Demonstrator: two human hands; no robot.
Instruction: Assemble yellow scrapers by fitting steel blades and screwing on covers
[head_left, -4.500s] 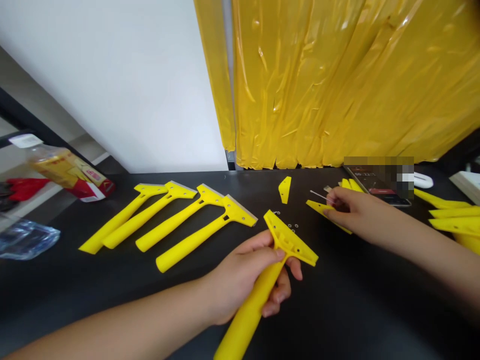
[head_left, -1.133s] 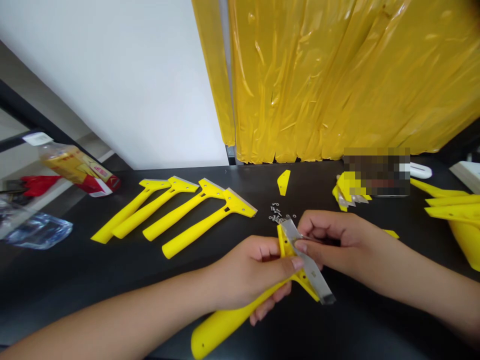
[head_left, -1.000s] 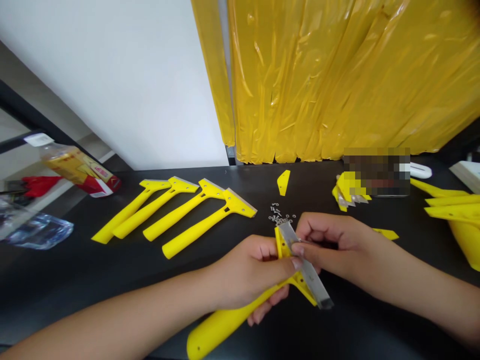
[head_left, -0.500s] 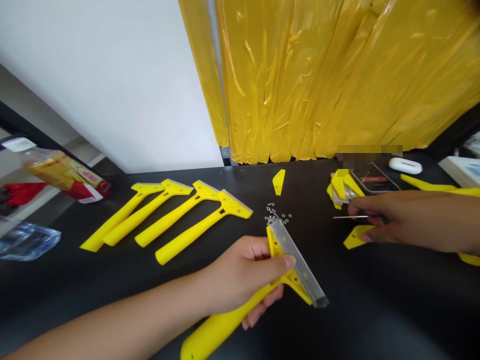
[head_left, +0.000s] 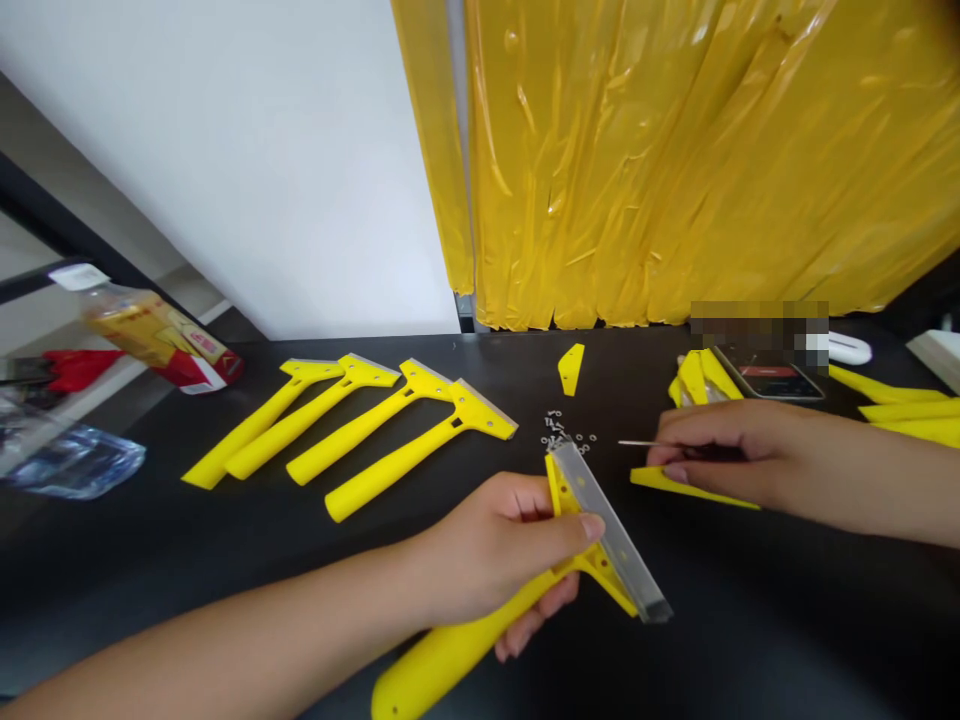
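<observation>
My left hand (head_left: 499,550) is closed around the neck of a yellow scraper (head_left: 439,665). Its thumb presses a blade strip (head_left: 624,545) with a translucent look against the scraper's wide head. Further right, my right hand (head_left: 716,450) pinches a flat yellow plate (head_left: 651,479), turned nearly edge-on, above the table. A thin metal rod (head_left: 634,443) also sticks out leftward from its fingers; the rod's other end is hidden. Between the hands, small screws and nuts (head_left: 555,430) lie scattered just beyond the scraper head. Behind them rests a loose yellow plate (head_left: 572,370).
Several scrapers with blades (head_left: 397,462) lie in a row on the black table at left. A drink bottle (head_left: 161,335) leans beyond them. At right are a bag of yellow plates (head_left: 701,378), a phone (head_left: 780,383), a white case (head_left: 851,348) and yellow handles (head_left: 911,412).
My right hand has moved left toward the scraper with the rod and yellow plate, and the plate has tilted to edge-on. My left hand keeps its hold; the view has shifted slightly.
</observation>
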